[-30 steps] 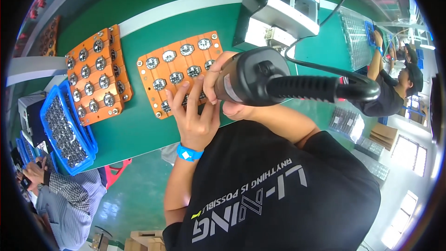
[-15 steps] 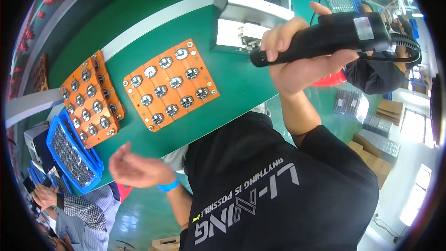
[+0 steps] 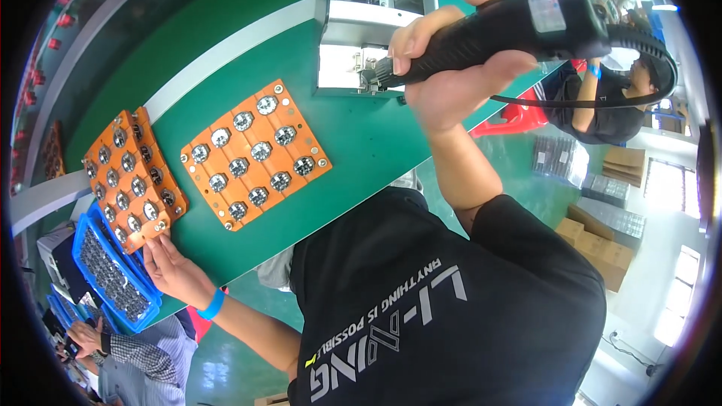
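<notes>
Orange plate (image 3: 241, 144) has all twelve spots filled, stacked plates (image 3: 125, 180) look full too; left hand (image 3: 177, 274) touches their corner, grip unclear, right hand (image 3: 455, 96) clamped on an electric screwdriver (image 3: 481, 41).

The tabletop (image 3: 376, 135) was green; the middle plate (image 3: 282, 158) and the stacked plates (image 3: 116, 156) at left were orange, dotted with silver-and-black round parts (image 3: 261, 151). The tray (image 3: 153, 306) at near left was blue, the tool (image 3: 481, 37) black with a pale label (image 3: 547, 13), the shirt (image 3: 511, 271) black with grey lettering (image 3: 361, 357), a co-worker's sleeve (image 3: 143, 356) checked black and white
</notes>
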Demonstrator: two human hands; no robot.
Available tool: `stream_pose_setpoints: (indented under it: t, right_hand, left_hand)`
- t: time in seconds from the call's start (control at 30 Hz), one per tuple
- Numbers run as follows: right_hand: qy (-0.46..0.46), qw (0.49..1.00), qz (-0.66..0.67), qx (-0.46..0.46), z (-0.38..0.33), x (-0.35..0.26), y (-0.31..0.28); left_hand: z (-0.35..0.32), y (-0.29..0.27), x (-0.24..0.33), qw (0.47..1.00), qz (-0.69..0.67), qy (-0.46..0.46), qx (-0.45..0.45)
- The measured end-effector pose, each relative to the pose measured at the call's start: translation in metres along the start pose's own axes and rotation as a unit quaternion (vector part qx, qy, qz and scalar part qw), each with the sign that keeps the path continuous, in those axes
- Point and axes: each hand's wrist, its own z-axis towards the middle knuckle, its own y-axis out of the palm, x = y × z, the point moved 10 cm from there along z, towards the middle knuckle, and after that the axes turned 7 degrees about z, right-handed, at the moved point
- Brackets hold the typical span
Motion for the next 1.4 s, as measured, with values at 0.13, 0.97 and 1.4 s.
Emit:
stream_pose_setpoints:
  t: [0.13,0.97,1.4]
  right_hand:
    - [0.006,1.0,-0.019,-0.013,-0.001,0.004,0.005]
    - [0.059,0.94,0.237,-0.239,-0.128,0.045,0.114]
    - [0.067,0.917,0.246,-0.309,-0.146,0.05,0.137]
  left_hand:
    - [0.009,0.005,0.003,0.998,0.045,-0.005,0.031]
    - [-0.132,0.146,0.034,0.749,0.478,0.381,-0.254]
    - [-0.126,0.138,0.033,0.75,0.465,0.392,-0.259]
